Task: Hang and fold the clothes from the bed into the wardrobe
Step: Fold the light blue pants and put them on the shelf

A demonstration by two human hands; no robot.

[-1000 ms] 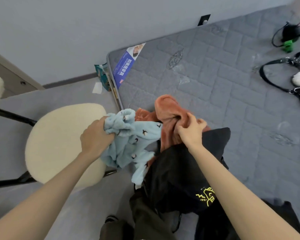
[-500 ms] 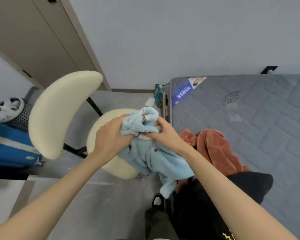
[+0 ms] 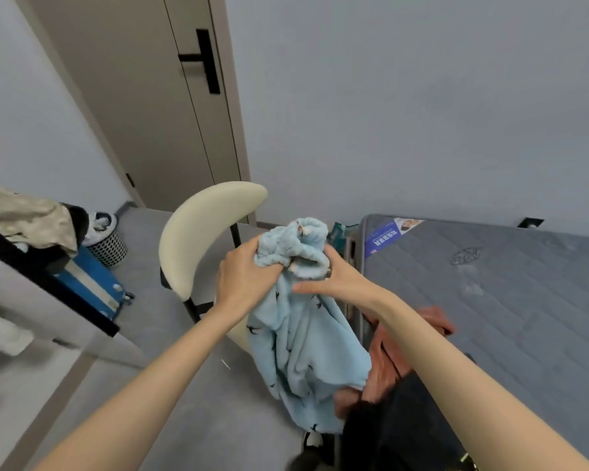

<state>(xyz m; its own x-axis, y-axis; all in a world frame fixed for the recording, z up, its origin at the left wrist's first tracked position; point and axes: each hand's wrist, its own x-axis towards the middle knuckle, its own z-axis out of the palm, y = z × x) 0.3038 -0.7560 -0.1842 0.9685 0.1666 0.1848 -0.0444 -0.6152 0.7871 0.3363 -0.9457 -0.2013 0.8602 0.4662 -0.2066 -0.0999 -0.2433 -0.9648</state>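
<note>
Beside grey mattress (image 3: 497, 311), blue fleece garment's (image 3: 303, 351) top in curled left hand (image 3: 244, 280) and right hand (image 3: 339, 280).

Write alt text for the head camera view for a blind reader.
The left hand and right hand grip the bunched top of a light blue garment hanging near a cream chair. At right, an orange garment and a black garment lie at the edge of a grey mattress; a door stands behind.

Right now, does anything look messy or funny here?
Yes. An orange garment and a black garment lie crumpled in a heap at the mattress edge, unfolded. The left hand and right hand grip the blue fleece, bunched up.
</note>
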